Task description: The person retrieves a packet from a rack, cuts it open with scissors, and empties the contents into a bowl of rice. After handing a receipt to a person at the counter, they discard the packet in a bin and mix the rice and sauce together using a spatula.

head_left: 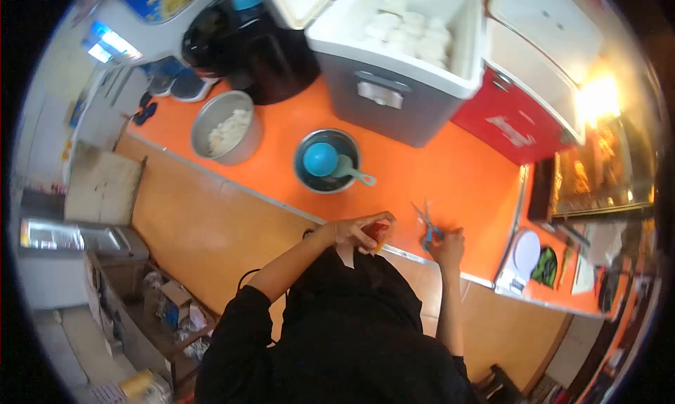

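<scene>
My left hand [357,232] is closed around a small red and orange thing [380,231], perhaps a packet, at the front edge of the orange counter. Its exact kind is hard to make out. To the right, my right hand [450,251] grips the blue handles of a pair of scissors [429,228]. The blades point away from me over the counter and look parted. Beyond my left hand stands a metal bowl [304,182] with a blue ball-shaped thing [320,159] and a pale green scoop [346,168] inside.
A metal pot [249,144] with white pieces stands at the left. Behind are a black container [278,66], a grey cooler [394,112] with white lumps, and a red cooler [503,116]. A lit glass case [605,165] and a white scale [524,253] stand right.
</scene>
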The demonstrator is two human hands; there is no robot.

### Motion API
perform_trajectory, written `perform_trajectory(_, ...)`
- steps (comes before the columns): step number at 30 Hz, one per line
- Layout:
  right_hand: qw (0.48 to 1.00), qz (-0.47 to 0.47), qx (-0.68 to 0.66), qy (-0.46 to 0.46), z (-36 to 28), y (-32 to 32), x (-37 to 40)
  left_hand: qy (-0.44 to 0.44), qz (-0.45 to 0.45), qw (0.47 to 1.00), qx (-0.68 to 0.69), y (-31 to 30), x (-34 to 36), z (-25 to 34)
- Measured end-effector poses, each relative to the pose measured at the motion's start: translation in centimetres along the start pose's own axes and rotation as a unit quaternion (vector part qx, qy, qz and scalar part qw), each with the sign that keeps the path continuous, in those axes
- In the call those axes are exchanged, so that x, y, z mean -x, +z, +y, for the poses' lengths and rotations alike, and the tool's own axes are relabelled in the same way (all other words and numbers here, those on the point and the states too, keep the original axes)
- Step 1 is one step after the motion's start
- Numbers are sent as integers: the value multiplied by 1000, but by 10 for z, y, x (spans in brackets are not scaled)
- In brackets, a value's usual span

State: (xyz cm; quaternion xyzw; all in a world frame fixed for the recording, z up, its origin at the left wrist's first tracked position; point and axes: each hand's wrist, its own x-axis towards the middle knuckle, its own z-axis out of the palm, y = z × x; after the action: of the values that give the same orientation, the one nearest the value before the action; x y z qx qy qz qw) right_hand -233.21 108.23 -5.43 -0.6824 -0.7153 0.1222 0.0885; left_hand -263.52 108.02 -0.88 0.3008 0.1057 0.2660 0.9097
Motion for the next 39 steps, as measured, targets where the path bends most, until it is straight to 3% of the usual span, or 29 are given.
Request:
perform_trajectory(2,995,16,97,9,-9,-6,-9,36,9,999,13,24,24,28)
perform_trajectory(5,980,14,197,17,-37,-32,-17,106,171,968,148,37,73,61)
perform_trajectory(8,997,-81,3,1,-101,-79,-42,300,192,925,133,26,122,93)
perform_trajectory(9,984,-104,-129,-73,-138,-90,-50,368,202,897,140,22,135,101)
perform_trajectory(12,850,-142,-445,-243,-304,-97,-64,469,327,795,203,17,169,134)
perform_trajectory(15,820,-168,-454,-306,-435,-74,-69,483,435,760,13,-9,205,148)
perform_trajectory(18,809,-184,-486,-274,-514,-19,-88,522,410,733,149,-52,240,168)
perform_trajectory(21,797,-210,-528,-206,-550,47,-102,497,495,685,195,-65,264,195)
perform_trajectory(24,748,-273,-589,-135,-568,72,-124,374,603,698,93,-72,295,221)
perform_trajectory(27,733,-325,-594,-65,-580,66,-131,222,629,731,-147,-106,335,215)
perform_trajectory(30,750,-336,-568,-48,-597,63,-138,260,617,720,-185,-116,349,219)
perform_trajectory(32,767,-303,-561,-71,-611,66,-136,254,611,724,-195,-131,353,217)
perform_trajectory(35,813,-300,-497,-28,-618,70,-139,212,624,737,-149,-131,355,228)
perform_trajectory(39,791,-341,-501,86,-615,72,-138,152,659,729,-104,-116,352,242)
